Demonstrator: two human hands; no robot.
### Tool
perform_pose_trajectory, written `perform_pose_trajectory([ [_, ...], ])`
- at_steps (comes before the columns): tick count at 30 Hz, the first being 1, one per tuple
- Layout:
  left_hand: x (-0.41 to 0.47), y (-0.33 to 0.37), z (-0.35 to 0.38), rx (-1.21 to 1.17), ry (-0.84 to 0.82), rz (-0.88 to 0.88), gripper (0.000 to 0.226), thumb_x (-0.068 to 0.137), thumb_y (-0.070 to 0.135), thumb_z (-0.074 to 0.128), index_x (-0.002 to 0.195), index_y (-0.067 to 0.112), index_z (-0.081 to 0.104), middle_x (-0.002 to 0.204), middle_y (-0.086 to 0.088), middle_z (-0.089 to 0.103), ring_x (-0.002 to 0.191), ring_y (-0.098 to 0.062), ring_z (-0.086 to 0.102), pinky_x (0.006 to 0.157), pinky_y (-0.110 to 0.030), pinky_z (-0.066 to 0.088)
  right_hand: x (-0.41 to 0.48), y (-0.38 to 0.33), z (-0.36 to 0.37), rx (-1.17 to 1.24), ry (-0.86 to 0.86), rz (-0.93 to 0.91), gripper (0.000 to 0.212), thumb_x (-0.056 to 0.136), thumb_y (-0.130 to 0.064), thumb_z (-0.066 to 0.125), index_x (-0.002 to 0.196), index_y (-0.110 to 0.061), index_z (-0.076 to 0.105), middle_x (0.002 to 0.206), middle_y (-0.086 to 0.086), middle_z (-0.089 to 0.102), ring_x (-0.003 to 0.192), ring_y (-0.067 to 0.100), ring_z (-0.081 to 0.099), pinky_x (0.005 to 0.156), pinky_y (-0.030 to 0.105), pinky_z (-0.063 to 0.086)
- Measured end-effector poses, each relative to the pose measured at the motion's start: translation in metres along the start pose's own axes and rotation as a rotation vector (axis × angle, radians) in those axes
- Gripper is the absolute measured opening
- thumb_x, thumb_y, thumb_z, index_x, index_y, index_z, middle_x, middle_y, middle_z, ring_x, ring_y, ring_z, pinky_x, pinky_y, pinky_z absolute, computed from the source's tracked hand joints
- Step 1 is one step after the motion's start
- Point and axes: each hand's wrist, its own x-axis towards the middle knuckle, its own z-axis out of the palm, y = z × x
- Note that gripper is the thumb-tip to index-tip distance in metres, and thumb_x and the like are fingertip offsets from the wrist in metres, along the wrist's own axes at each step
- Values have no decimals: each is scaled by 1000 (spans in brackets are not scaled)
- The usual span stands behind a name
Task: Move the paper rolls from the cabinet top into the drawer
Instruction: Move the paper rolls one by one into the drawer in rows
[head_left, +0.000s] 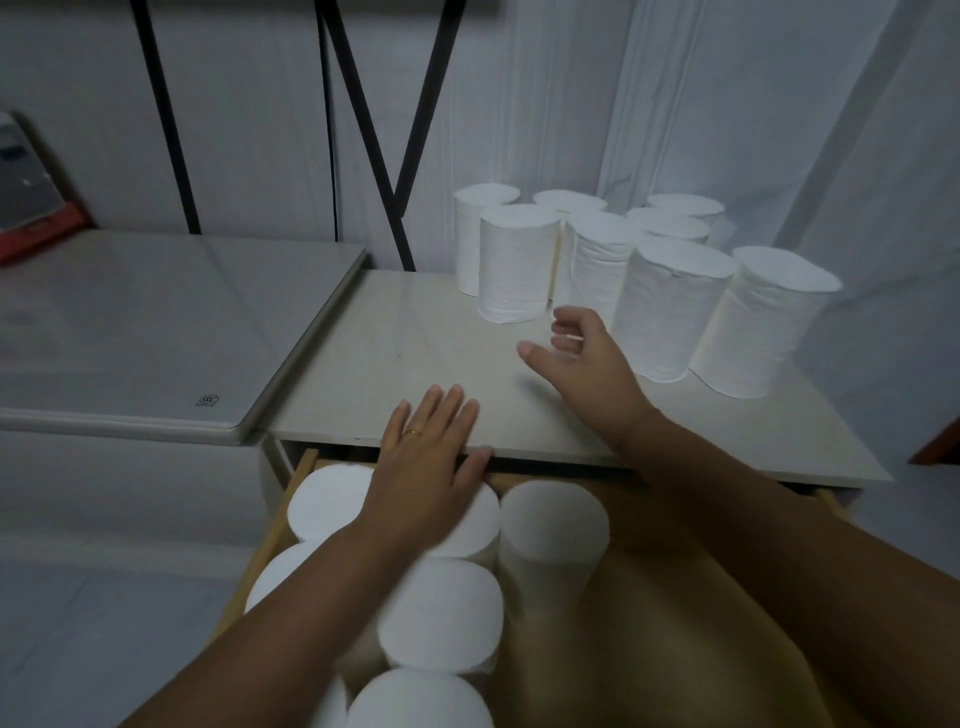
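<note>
Drawer rolls (439, 616) stand upright at 6 o'clock, round ends facing up, packed touching one another in the left part of the open drawer (270, 540); one further roll stands just beside them at 3 o'clock.

Left hand (431, 457) lies flat on the front edge of the cabinet top (395, 353), at 12 o'clock of the drawer rolls; fingers straight and pressed close together; thumb against the edge; it bears a ring (414, 432).

Right hand (582, 358) is over the cabinet top at 2 o'clock of the left hand; fingers loosely curled, thumb spread away to 9 o'clock; it holds nothing.

Cabinet-top rolls (514, 265) stand upright in a cluster at 12 to 3 o'clock of the right hand, near the rear edge; the closest is just beside the fingertips, contact not discernible.

Grey lid (156, 322) adjoins the cabinet at 9 o'clock; black rods (374, 130) and white cloth (779, 130) stand behind.
</note>
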Motion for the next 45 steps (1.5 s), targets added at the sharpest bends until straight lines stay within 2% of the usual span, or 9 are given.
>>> perform_pose_trajectory([
  [3, 0, -1, 6, 46, 61, -6, 58, 96, 51, 20, 149, 25, 20, 158, 4, 17, 146, -14, 5, 117, -36, -3, 40, 5, 25, 25, 74, 25, 77, 81, -40, 69, 141, -14, 29, 145, 4, 35, 131, 17, 37, 108, 31, 33],
  [6, 1, 0, 9, 42, 83, -6, 60, 95, 52, 17, 148, 25, 23, 156, 4, 22, 145, -15, 12, 118, -37, 1, 77, 9, 43, 29, 186, 48, 87, 77, -38, 73, 142, -7, 24, 145, 11, 34, 133, 24, 35, 112, 40, 30],
  [11, 2, -1, 14, 11, 107, -9, 60, 95, 54, 17, 147, 25, 25, 156, 4, 24, 145, -15, 15, 116, -35, -1, 118, 16, 68, 33, 352, 77, 106, 73, -35, 76, 147, -5, 6, 154, 13, 18, 142, 25, 18, 114, 30, 15],
  [16, 2, -1, 14, -16, 133, -11, 59, 95, 52, 18, 145, 24, 33, 153, 3, 31, 143, -16, 22, 116, -34, 2, 141, 22, 84, -3, 427, 109, 113, 70, -37, 77, 147, -3, 2, 153, 16, 15, 142, 27, 16, 114, 32, 15],
  [24, 1, 1, 11, -41, 140, -12, 58, 95, 51, 21, 143, 22, 37, 151, 1, 36, 141, -17, 26, 117, -37, 9, 166, 23, 88, -25, 411, 210, 117, 58, -47, 81, 145, -13, 10, 149, 12, 23, 138, 29, 25, 113, 41, 24],
  [29, 1, 1, 10, -58, 137, -17, 59, 95, 52, 20, 143, 23, 36, 151, 2, 34, 142, -15, 24, 118, -37, 9, 175, 24, 91, 3, 421, 231, 118, 54, -46, 83, 143, -22, 10, 147, 11, 25, 135, 32, 27, 111, 49, 25],
  [37, 0, 1, 11, -46, 146, -9, 57, 96, 50, 24, 142, 21, 39, 150, 1, 38, 141, -17, 28, 116, -36, 8, 179, 31, 88, -12, 409, 181, 109, 56, -39, 81, 141, -17, 15, 143, 10, 30, 130, 30, 34, 107, 41, 31],
  [40, 0, 0, 12, -39, 147, -6, 56, 96, 49, 25, 142, 21, 38, 150, 0, 37, 141, -17, 28, 116, -36, 9, 168, 33, 83, 27, 350, 109, 107, 57, -34, 82, 139, -13, 18, 139, 10, 34, 126, 27, 38, 102, 35, 34],
  [45, 1, 0, 12, -37, 141, -3, 58, 95, 51, 22, 143, 22, 36, 151, 1, 35, 141, -16, 25, 117, -37, 9, 124, 33, 69, 133, 210, 11, 102, 57, -31, 85, 135, -13, 22, 132, 6, 41, 121, 22, 44, 102, 34, 38],
])
